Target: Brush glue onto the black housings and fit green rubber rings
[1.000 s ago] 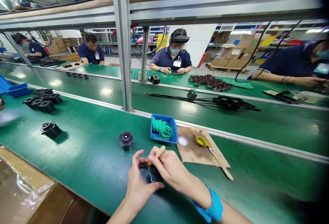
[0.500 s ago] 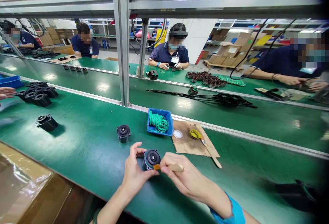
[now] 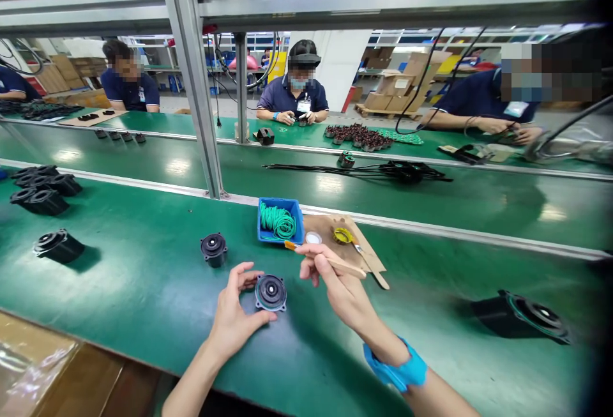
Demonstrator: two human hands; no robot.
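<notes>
My left hand [image 3: 232,308] curves around a round black motor housing [image 3: 271,293], fingers at its left side and thumb at its front edge. The housing stands upright on the green bench, with a shaft at the middle of its top and lugs around the rim. In my right hand [image 3: 343,286], raised to the right of the housing, is a flat wooden-handled brush [image 3: 353,269]. Its orange bristle end points left, apart from the housing, near the blue bin [image 3: 280,238] of green rings. A second black housing [image 3: 213,250] stands behind my left hand.
Right of the bin, a cardboard sheet [image 3: 371,257] carries a white lid [image 3: 313,238], a yellow tub [image 3: 343,235] and another brush [image 3: 376,271]. More housings lie left [image 3: 58,248] and right [image 3: 522,318]. A metal post [image 3: 191,85] rises behind; co-workers sit across the bench.
My right hand has lifted the brush off the housing's rim and moved it up and right. My left hand stays at the housing. The view has shifted to the right.
</notes>
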